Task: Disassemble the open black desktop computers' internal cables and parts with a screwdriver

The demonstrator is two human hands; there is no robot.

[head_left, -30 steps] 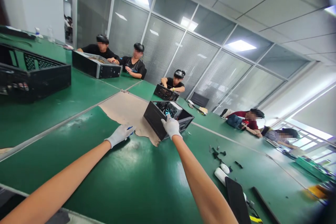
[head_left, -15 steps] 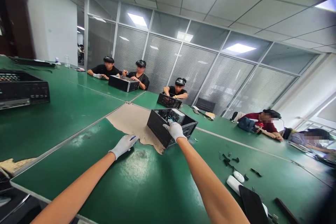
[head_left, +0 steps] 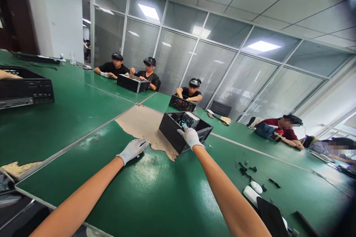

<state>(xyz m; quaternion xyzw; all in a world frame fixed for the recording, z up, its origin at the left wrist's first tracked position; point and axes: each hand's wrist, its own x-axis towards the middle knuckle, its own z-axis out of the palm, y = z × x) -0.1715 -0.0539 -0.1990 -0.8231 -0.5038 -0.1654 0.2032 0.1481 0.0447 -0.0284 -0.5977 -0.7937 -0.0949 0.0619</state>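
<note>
A black computer case (head_left: 172,134) stands open-topped in front of me, showing a fan (head_left: 188,120) and a silvery box inside. My right hand (head_left: 190,136), in a white glove, grips the case's near rim with its fingers over the edge. To the left, my gloved left hand (head_left: 132,151) rests low over the table, closed around a small blue object (head_left: 142,143). Most of that object is hidden by the fingers, so its kind is unclear. Under the case's left side, a bare tan patch (head_left: 139,120) shows in the green tabletop (head_left: 111,192).
At right lie black scraps (head_left: 244,172), a white mouse-shaped item (head_left: 256,187), a white box (head_left: 251,195) and a dark phone-like slab (head_left: 269,213). Another case (head_left: 27,92) stands at left with a person's arm over it. Several people sit along the far side and right.
The view has shifted slightly, so the case and both hands appear a little further right and higher. Both grips stay as they were. A person's arm has appeared over the left case.
</note>
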